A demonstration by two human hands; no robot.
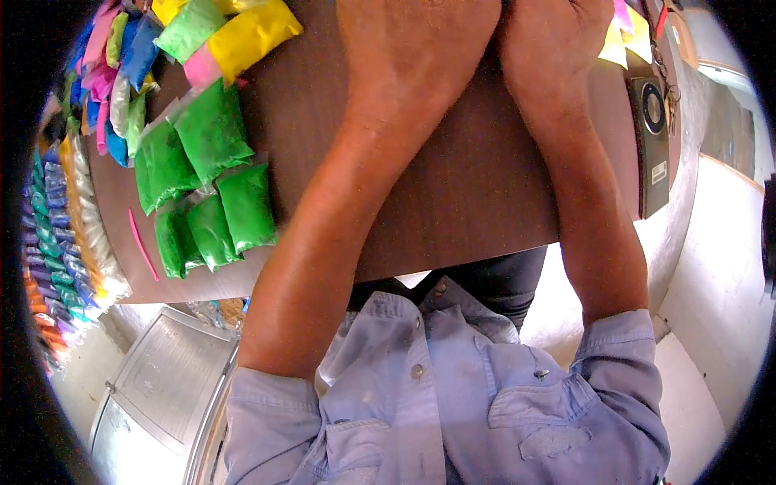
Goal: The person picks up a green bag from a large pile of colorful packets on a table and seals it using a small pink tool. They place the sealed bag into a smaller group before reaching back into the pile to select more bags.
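Note:
My left hand and my right hand reach side by side over the brown table, their fingers cut off by the top edge of the view. What they hold or touch is hidden. Left of my left forearm lie several clear packets of green powder. Further up sit a yellow packet, a light green packet and a pink packet.
Blue, pink and green packets pile at the table's left edge, beside strips of small sachets. A pink stick lies near them. A black device sits at the right edge. A metal box stands below.

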